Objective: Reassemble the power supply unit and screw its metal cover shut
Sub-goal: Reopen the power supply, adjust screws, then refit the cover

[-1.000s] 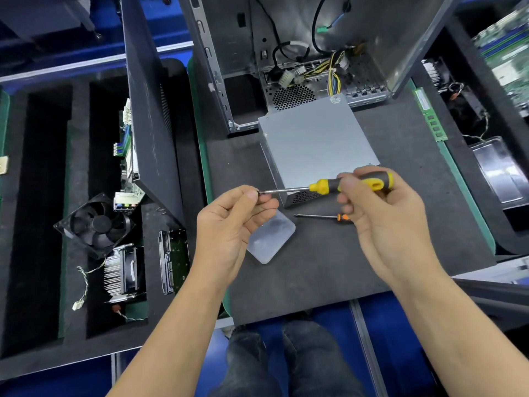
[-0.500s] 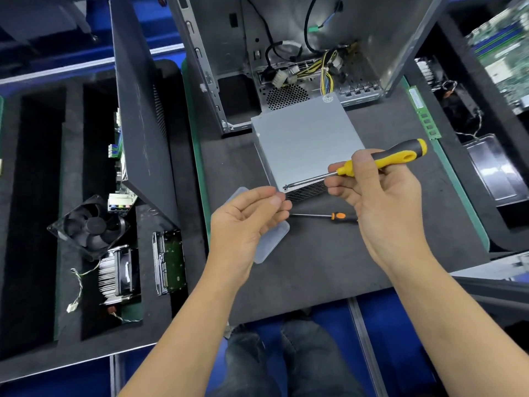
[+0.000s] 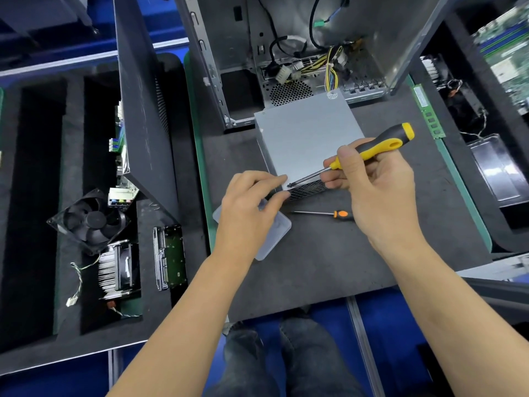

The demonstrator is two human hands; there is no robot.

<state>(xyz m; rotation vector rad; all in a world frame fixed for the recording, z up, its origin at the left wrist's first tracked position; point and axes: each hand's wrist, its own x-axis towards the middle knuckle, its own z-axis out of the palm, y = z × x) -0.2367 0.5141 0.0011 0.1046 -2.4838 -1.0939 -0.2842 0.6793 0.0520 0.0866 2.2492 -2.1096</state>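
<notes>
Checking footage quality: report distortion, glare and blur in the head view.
Head view: wide-angle bending bows the computer case and foam trays near the edges; soft overhead sheen on the power supply cover, not blown out; both hands and screwdriver stay reasonably sharp.

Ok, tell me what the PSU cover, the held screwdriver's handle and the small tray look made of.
PSU cover: probably sheet metal, matte grey and evenly dull. Screwdriver handle: apparently moulded plastic or rubber, yellow and black, smooth. Tray: seemingly frosted translucent plastic.
</notes>
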